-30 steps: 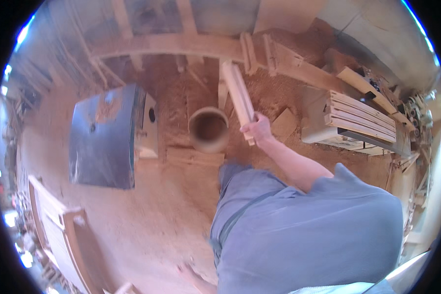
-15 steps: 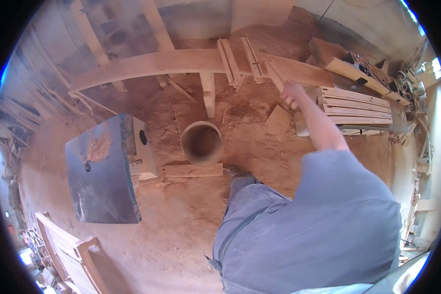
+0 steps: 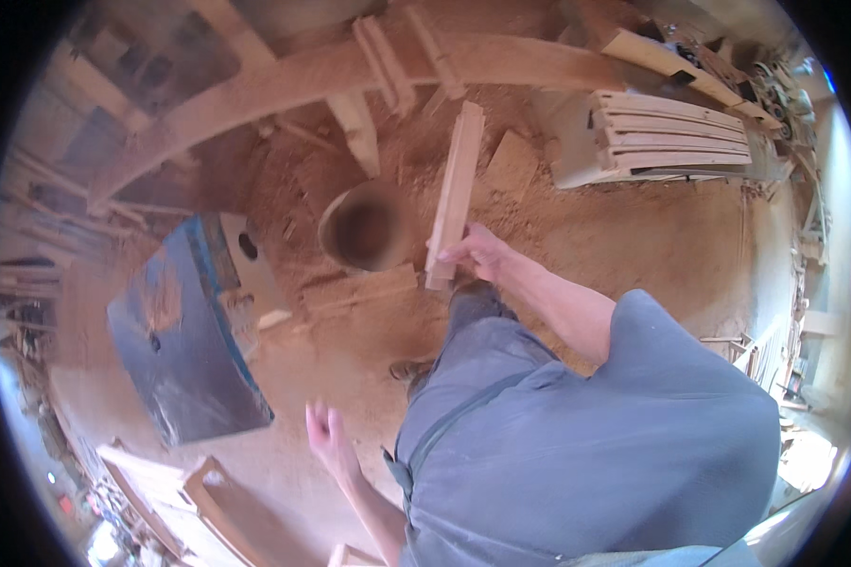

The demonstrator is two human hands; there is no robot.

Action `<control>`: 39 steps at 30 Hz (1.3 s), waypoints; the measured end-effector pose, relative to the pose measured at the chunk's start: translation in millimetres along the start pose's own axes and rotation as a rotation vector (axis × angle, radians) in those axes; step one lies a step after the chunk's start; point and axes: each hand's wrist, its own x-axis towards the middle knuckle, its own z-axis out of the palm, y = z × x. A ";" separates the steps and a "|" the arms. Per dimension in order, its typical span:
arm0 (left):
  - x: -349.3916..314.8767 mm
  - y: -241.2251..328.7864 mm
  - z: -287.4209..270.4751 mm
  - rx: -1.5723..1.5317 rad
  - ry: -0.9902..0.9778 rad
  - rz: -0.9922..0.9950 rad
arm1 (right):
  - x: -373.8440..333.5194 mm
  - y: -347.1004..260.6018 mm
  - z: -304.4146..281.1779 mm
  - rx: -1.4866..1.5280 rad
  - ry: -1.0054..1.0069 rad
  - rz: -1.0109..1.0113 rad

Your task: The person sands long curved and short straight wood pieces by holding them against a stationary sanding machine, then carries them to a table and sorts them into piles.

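My right hand [image 3: 475,251] is closed round the lower end of a pale grooved wooden piece [image 3: 459,180]. The piece stands out lengthwise away from me, its far end near the long plank. Low on the left, my left hand [image 3: 329,439] hangs over the floor with nothing in it, fingers loosely bent and a little apart. Two similar wooden pieces [image 3: 385,66] lie across the long curved-looking plank [image 3: 293,80] at the far side. A round, open-topped bin [image 3: 329,231] stands left of the held piece.
A dark blue panel-topped machine [image 3: 194,378] stands at the left. Slatted wood pieces [image 3: 671,137] are stacked at the far right. A wooden frame [image 3: 175,491] rests at the lower left. A flat board [image 3: 359,291] lies before the bin, amid sawdust.
My right hand has drawn the wooden piece off the plank and back toward my body. My left hand has come into view at the lower left. The view has shifted.
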 end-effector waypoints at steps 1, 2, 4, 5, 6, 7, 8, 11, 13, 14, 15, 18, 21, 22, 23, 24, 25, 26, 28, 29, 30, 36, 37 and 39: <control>11.9 26.7 13.9 -0.087 -0.046 0.055 | -0.9 19.5 26.7 0.056 -0.080 0.017; 25.9 34.6 22.7 -0.137 -0.139 0.116 | -2.6 40.9 52.1 0.110 -0.157 0.036; 35.2 61.1 37.5 0.108 -0.318 0.362 | -14.9 70.5 97.2 0.123 -0.281 0.045; 35.0 61.4 37.5 0.248 -0.333 0.523 | -23.8 83.3 123.3 0.088 -0.344 0.043; 22.4 73.3 14.8 0.360 -0.257 0.577 | -31.6 100.2 162.4 0.074 -0.452 0.043; 14.3 73.4 -1.9 0.440 -0.199 0.633 | -34.8 118.7 188.4 -0.060 -0.529 0.028; 14.2 55.7 -7.2 0.494 -0.180 0.679 | -42.1 135.5 199.5 -0.137 -0.508 0.018; 15.4 -7.3 -56.8 0.383 -0.062 0.721 | -69.7 178.2 253.2 -0.348 -0.508 0.017; 0.5 -32.4 -102.5 0.254 -0.041 0.665 | -78.9 189.6 288.2 -0.162 -0.511 -0.015; -8.4 -46.5 -124.8 0.193 -0.029 0.633 | -82.2 195.4 303.3 -0.064 -0.512 -0.021; -13.3 -58.5 -145.0 0.109 -0.024 0.594 | -80.5 193.9 318.2 0.010 -0.496 -0.015; -26.0 -96.4 -192.5 -0.116 -0.033 0.503 | -48.1 183.6 338.1 0.133 -0.617 -0.023; -19.9 -145.3 -240.5 -0.232 0.013 0.548 | -54.7 184.0 374.4 0.057 -0.573 -0.103; -18.5 -149.7 -252.9 -0.345 0.031 0.437 | -47.3 190.3 375.5 0.034 -0.596 -0.111; -15.9 -152.4 -260.8 -0.465 0.039 0.330 | -35.6 196.1 371.2 -0.074 -0.582 -0.119; -11.7 -156.7 -271.6 -0.587 0.041 0.220 | -24.2 205.6 368.0 -0.181 -0.562 -0.130; -2.1 -171.2 -286.6 -0.557 0.102 0.194 | -17.2 217.6 371.4 -0.239 -0.527 -0.089; 5.7 -172.5 -296.5 -0.661 0.144 0.140 | -10.1 228.5 370.2 -0.304 -0.479 -0.054; 31.8 -167.9 -317.7 -0.862 0.227 0.027 | 8.1 253.5 379.1 -0.378 -0.391 0.003; 46.4 -169.8 -328.8 -0.833 0.312 0.050 | 11.2 264.4 389.6 -0.395 -0.372 0.031; 66.9 -174.9 -341.4 -0.854 0.314 0.085 | 16.9 272.8 399.8 -0.411 -0.349 0.056; 184.1 -169.0 -401.4 -0.977 0.313 0.142 | 93.6 307.7 456.1 -0.540 -0.270 -0.065; 201.2 -167.7 -409.9 -0.994 0.300 0.167 | 103.9 304.9 468.6 -0.767 -0.255 -0.160; 234.2 -177.2 -429.4 -0.890 0.246 0.179 | 114.0 308.2 489.5 -1.132 -0.177 -0.414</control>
